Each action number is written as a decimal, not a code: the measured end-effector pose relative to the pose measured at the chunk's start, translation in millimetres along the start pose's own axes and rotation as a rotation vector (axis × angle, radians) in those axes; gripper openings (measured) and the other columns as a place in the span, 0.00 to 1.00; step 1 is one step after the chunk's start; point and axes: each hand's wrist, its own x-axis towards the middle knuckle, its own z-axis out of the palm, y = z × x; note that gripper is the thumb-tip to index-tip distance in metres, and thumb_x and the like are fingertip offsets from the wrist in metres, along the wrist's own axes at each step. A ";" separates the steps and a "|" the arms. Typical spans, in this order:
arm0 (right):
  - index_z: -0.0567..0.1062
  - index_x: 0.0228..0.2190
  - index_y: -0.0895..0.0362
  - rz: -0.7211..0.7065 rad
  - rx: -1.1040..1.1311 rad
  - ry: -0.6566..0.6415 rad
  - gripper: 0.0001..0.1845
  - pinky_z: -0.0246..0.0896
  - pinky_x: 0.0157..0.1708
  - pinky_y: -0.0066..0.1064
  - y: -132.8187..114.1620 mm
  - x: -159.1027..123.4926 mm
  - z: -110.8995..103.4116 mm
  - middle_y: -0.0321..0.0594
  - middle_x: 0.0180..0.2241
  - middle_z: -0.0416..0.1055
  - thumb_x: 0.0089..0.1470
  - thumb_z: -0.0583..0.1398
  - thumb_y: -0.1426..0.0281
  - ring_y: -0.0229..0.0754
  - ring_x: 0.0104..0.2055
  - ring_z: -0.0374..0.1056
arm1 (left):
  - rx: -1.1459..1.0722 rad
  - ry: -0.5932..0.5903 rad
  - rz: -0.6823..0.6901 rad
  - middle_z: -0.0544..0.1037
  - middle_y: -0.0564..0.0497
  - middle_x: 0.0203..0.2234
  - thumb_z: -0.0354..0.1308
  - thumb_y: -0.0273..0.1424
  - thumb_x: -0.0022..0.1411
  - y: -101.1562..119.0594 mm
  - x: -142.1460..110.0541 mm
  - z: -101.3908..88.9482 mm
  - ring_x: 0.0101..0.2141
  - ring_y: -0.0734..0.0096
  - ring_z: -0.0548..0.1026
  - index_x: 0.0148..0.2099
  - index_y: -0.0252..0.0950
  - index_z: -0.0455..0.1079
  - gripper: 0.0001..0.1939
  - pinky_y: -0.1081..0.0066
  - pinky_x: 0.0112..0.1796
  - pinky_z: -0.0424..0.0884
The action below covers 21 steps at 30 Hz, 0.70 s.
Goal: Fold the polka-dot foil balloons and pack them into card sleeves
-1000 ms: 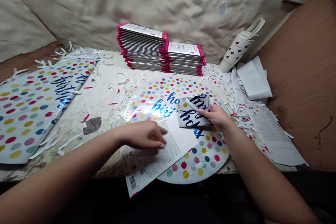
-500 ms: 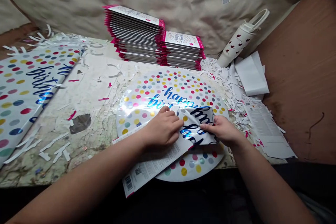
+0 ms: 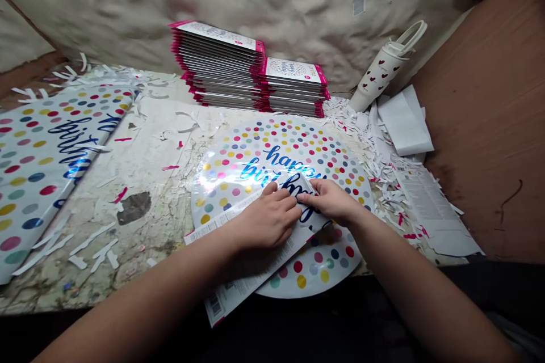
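Observation:
My left hand (image 3: 272,216) is closed, its fingers curled at the opening of a flat white printed packet (image 3: 251,281) with pink corners and a barcode. My right hand (image 3: 334,201) pinches a folded foil balloon (image 3: 313,220) with dark blue lettering, thumb on top. Part of that foil lies at the packet's upper right end, close to my left fingertips; how far it reaches inside is hidden. Beneath both hands lies a round, flat foil balloon (image 3: 255,142) with coloured dots and "happy birthday" in blue script.
Two stacks of pink-edged packets (image 3: 221,62) stand against the covered wall. A white tumbler with hearts (image 3: 378,76) leans in the back right corner, by paper shreds and white sheets (image 3: 406,122). More dotted foil (image 3: 46,164) lies at left on the worn table (image 3: 157,136).
My right hand has moved left, toward my left hand, and the folded foil has moved with it. Less of the foil shows beyond the packet. My left hand stays on the packet.

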 end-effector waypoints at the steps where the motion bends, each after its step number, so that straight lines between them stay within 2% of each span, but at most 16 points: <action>1: 0.70 0.30 0.58 0.011 0.053 0.014 0.10 0.60 0.20 0.24 0.6 1.2 1.6 0.34 0.23 0.70 0.43 0.62 0.68 0.34 0.21 0.65 | -0.002 0.000 -0.006 0.70 0.48 0.31 0.47 0.30 0.58 0.2 0.0 -0.2 0.35 0.63 0.64 0.34 0.35 0.63 0.06 0.58 0.42 0.54; 5: 0.70 0.26 0.58 0.009 0.095 0.104 0.06 0.54 0.16 0.21 2.4 6.2 14.8 0.31 0.17 0.67 0.41 0.62 0.72 0.30 0.17 0.60 | -0.010 -0.003 -0.024 0.71 0.47 0.32 0.47 0.30 0.58 -0.3 -1.2 0.3 0.36 0.62 0.64 0.35 0.34 0.64 0.07 0.58 0.42 0.55; 7: 0.71 0.22 0.59 0.007 0.071 0.041 0.03 0.50 0.14 0.21 1.7 6.6 22.7 0.29 0.14 0.63 0.40 0.61 0.75 0.29 0.15 0.56 | -0.028 0.003 -0.019 0.71 0.46 0.34 0.47 0.29 0.57 -1.3 -3.0 0.7 0.37 0.61 0.64 0.36 0.34 0.64 0.06 0.58 0.43 0.55; 9: 0.72 0.21 0.60 0.015 0.064 -0.069 0.01 0.51 0.14 0.22 0.0 3.7 24.4 0.30 0.14 0.63 0.41 0.61 0.76 0.29 0.14 0.56 | -0.043 0.014 -0.015 0.71 0.46 0.35 0.47 0.28 0.56 -3.5 -5.1 0.0 0.38 0.61 0.64 0.36 0.34 0.64 0.06 0.58 0.43 0.55; 10: 0.74 0.23 0.60 -0.007 0.071 -0.081 0.01 0.53 0.16 0.22 -0.7 0.7 22.1 0.31 0.16 0.66 0.42 0.61 0.75 0.29 0.16 0.58 | -0.038 0.024 -0.023 0.71 0.46 0.35 0.47 0.28 0.56 -5.1 -5.9 -1.1 0.37 0.61 0.64 0.35 0.34 0.64 0.06 0.58 0.43 0.56; 13: 0.74 0.36 0.58 -0.151 0.141 0.069 0.13 0.62 0.26 0.25 0.0 -13.9 11.8 0.36 0.27 0.73 0.44 0.63 0.71 0.33 0.26 0.67 | 0.027 0.101 -0.094 0.70 0.45 0.31 0.46 0.28 0.56 -10.1 -6.0 -7.2 0.35 0.60 0.64 0.33 0.34 0.64 0.06 0.56 0.40 0.57; 15: 0.71 0.43 0.57 -0.212 0.229 0.062 0.23 0.65 0.32 0.28 2.0 -25.9 12.4 0.37 0.32 0.73 0.42 0.66 0.69 0.36 0.32 0.69 | 0.071 0.203 -0.139 0.69 0.45 0.30 0.46 0.28 0.56 -10.3 -4.9 -14.5 0.35 0.59 0.65 0.32 0.34 0.64 0.06 0.55 0.40 0.58; 17: 0.72 0.42 0.57 -0.266 0.326 -0.060 0.22 0.66 0.36 0.33 1.3 -37.1 20.8 0.38 0.32 0.74 0.43 0.66 0.67 0.39 0.34 0.70 | 0.108 0.358 -0.157 0.70 0.45 0.32 0.48 0.27 0.55 -5.9 -5.4 -25.3 0.38 0.57 0.66 0.34 0.35 0.64 0.05 0.54 0.42 0.58; 18: 0.73 0.40 0.57 -0.329 0.369 -0.076 0.18 0.66 0.38 0.35 -1.2 -42.0 25.7 0.39 0.32 0.75 0.46 0.64 0.66 0.41 0.35 0.70 | 0.127 0.477 -0.179 0.70 0.44 0.36 0.49 0.27 0.55 -2.2 -6.9 -32.1 0.41 0.55 0.66 0.37 0.36 0.64 0.06 0.53 0.44 0.58; 19: 0.74 0.38 0.57 -0.418 0.400 -0.039 0.14 0.66 0.40 0.37 -5.1 -46.4 29.7 0.39 0.33 0.75 0.49 0.62 0.66 0.41 0.36 0.71 | 0.137 0.626 -0.222 0.68 0.43 0.42 0.52 0.27 0.55 2.0 -9.3 -39.4 0.46 0.53 0.64 0.41 0.37 0.64 0.10 0.51 0.47 0.56; 21: 0.75 0.38 0.55 -0.603 0.431 0.101 0.10 0.65 0.43 0.39 -15.9 -53.1 33.0 0.40 0.36 0.75 0.53 0.59 0.66 0.43 0.39 0.70 | 0.073 0.936 -0.354 0.60 0.44 0.54 0.56 0.28 0.53 10.2 -16.1 -53.1 0.55 0.49 0.56 0.51 0.40 0.60 0.21 0.50 0.53 0.51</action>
